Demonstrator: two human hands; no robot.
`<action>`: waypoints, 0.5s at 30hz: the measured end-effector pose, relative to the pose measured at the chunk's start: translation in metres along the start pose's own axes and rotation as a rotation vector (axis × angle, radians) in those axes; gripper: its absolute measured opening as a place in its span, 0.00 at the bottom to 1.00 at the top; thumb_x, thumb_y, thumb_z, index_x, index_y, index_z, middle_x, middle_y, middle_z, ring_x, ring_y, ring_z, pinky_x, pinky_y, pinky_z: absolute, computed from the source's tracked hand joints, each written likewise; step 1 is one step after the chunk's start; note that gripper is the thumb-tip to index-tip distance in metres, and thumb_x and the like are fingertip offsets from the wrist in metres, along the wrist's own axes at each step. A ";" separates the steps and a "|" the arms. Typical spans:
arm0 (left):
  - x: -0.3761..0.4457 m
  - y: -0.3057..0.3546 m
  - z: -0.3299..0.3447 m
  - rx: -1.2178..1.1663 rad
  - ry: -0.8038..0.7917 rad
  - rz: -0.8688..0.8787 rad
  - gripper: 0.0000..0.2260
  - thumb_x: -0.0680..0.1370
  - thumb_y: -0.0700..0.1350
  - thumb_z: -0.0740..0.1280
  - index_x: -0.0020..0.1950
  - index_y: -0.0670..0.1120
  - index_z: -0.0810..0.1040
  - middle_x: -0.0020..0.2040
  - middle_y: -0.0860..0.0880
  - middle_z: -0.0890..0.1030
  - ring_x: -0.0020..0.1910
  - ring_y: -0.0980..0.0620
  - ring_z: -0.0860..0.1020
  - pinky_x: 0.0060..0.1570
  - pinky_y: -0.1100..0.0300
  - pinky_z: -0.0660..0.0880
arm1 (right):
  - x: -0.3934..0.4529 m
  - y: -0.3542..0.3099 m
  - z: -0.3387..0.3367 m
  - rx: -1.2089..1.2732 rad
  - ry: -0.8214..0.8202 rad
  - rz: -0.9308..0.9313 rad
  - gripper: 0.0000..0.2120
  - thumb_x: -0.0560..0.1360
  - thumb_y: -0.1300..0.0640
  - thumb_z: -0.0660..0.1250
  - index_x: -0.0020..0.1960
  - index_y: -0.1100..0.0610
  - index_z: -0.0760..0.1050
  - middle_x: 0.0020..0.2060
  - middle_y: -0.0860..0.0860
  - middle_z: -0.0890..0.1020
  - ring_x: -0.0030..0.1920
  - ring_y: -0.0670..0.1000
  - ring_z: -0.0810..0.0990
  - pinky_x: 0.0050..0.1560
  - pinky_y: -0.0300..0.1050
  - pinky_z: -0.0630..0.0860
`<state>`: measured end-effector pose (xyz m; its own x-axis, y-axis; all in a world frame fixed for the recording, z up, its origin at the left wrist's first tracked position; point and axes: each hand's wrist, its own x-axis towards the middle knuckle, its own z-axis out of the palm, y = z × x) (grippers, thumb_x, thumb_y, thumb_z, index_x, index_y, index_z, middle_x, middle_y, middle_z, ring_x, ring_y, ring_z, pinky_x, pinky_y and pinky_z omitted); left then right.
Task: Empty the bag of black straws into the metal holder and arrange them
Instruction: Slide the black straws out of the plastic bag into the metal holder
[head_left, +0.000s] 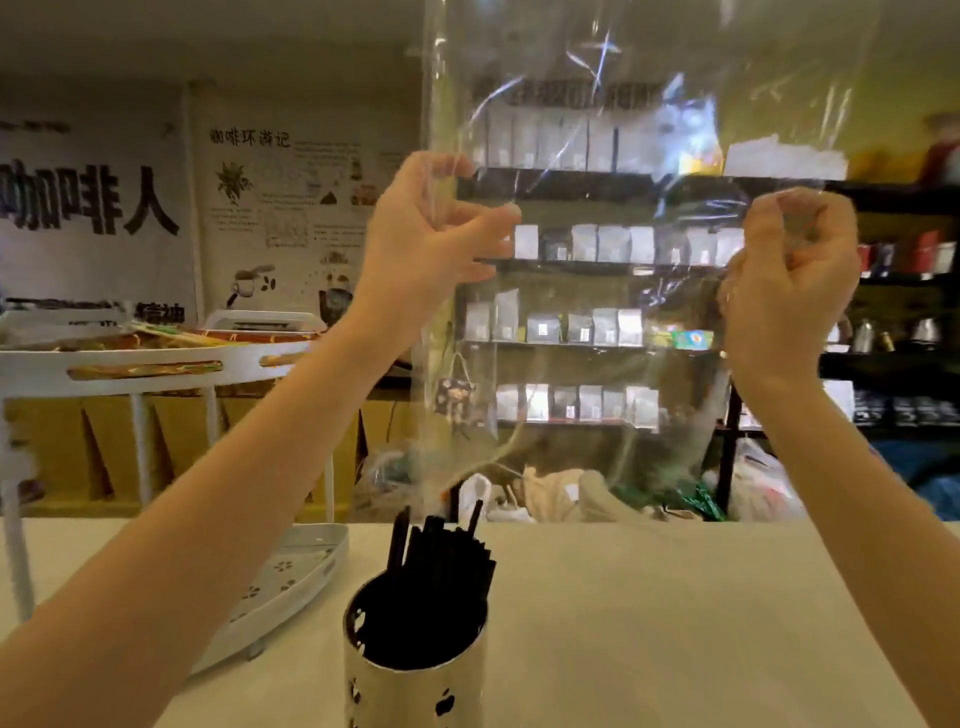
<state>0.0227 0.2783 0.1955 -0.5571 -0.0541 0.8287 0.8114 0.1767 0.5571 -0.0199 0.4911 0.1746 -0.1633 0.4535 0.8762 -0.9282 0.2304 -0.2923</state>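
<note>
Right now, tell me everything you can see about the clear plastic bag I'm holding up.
The plastic bag is clear, thin and crinkly, with glossy creases catching the light, so the shelves behind show through it. It hangs upright above the metal holder, held raised and spread wide: the left hand pinches its left edge, the right hand its right. It looks empty; the black straws stand in the holder below. Its lower end trails just above the straw tips.

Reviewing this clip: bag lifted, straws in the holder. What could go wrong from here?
1. The straws lean to one side in the holder; the bag's lower end hangs close above their tips and could snag and flick some out.
2. The holder sits near the table's front edge; either forearm coming down might knock it over.
</note>
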 end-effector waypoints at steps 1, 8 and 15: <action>0.000 0.000 0.009 -0.001 -0.003 0.000 0.19 0.71 0.43 0.70 0.59 0.43 0.68 0.43 0.46 0.83 0.40 0.52 0.83 0.41 0.59 0.80 | 0.006 0.002 -0.006 -0.012 0.010 -0.010 0.07 0.76 0.53 0.60 0.41 0.44 0.66 0.27 0.40 0.73 0.24 0.47 0.67 0.26 0.52 0.67; -0.010 -0.011 0.069 0.002 -0.003 -0.137 0.21 0.70 0.49 0.70 0.59 0.47 0.68 0.43 0.48 0.82 0.43 0.47 0.83 0.43 0.49 0.81 | 0.040 0.017 -0.069 -0.298 -0.075 0.183 0.08 0.74 0.50 0.63 0.36 0.44 0.71 0.30 0.44 0.74 0.29 0.47 0.73 0.32 0.48 0.71; -0.060 -0.049 0.109 0.142 -0.006 -0.211 0.36 0.71 0.41 0.71 0.71 0.52 0.53 0.48 0.46 0.80 0.39 0.49 0.81 0.36 0.58 0.81 | 0.019 0.063 -0.132 -0.427 -0.332 0.610 0.10 0.75 0.59 0.64 0.35 0.57 0.73 0.17 0.47 0.70 0.13 0.41 0.62 0.15 0.31 0.58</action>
<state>-0.0029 0.3803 0.1123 -0.7130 -0.0983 0.6942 0.6445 0.2981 0.7041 -0.0372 0.6275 0.1221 -0.7516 0.3418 0.5642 -0.4475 0.3642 -0.8168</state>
